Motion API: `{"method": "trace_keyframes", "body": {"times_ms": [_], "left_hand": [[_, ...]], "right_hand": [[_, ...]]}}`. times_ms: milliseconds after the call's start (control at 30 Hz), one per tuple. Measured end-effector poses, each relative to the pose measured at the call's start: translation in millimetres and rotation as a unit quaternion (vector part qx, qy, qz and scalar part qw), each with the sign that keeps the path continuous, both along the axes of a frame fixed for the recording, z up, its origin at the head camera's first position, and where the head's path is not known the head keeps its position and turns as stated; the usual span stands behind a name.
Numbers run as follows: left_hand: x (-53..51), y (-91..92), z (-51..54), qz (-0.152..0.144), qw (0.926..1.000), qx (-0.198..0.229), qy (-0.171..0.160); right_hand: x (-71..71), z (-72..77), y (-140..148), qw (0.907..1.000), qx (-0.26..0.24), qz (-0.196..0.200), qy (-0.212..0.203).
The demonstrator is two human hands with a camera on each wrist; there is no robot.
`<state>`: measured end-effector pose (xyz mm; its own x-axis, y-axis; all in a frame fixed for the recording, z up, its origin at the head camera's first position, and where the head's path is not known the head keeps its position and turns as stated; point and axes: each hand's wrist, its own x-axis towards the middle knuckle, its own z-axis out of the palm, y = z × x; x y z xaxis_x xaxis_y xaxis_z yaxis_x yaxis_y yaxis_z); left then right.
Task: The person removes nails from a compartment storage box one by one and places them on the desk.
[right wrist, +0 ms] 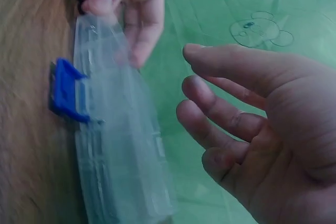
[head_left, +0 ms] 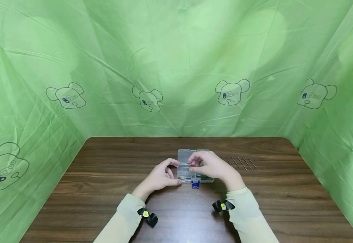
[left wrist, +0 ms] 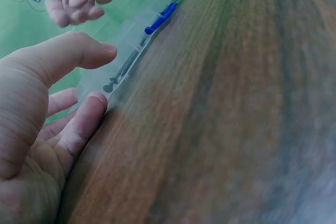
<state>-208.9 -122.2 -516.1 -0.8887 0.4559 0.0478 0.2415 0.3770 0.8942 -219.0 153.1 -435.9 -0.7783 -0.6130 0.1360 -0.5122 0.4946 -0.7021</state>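
The clear box (head_left: 183, 157) sits on the bench (head_left: 179, 206), its left edge held by the left hand (head_left: 161, 177). The right hand (head_left: 210, 165), loosely bent and grasping nothing, hangs over the box, hiding part of it. A blue latch (head_left: 195, 184) marks its near side; right of it lie slender metal rods (head_left: 244, 163); behind, green cloth (head_left: 176, 67).

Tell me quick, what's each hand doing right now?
Left hand: holding the clear box by its left edge.
Right hand: open, nothing visible in its fingers.
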Motion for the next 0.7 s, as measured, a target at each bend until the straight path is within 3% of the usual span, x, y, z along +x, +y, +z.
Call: {"method": "trace_keyframes", "body": {"times_ms": [367, 700], "left_hand": [[-1.2, -0.3, 0.4, -0.003, 1.0000, -0.004, 0.001], [-1.9, -1.2, -0.8, -0.002, 1.0000, -0.006, 0.001]], "right_hand": [[0.0, -26.6, -16, 0.9987, 0.028, 0.020, 0.037], [2.5, -33.4, -27, 0.9936, 0.077, 0.017, 0.081]]}}
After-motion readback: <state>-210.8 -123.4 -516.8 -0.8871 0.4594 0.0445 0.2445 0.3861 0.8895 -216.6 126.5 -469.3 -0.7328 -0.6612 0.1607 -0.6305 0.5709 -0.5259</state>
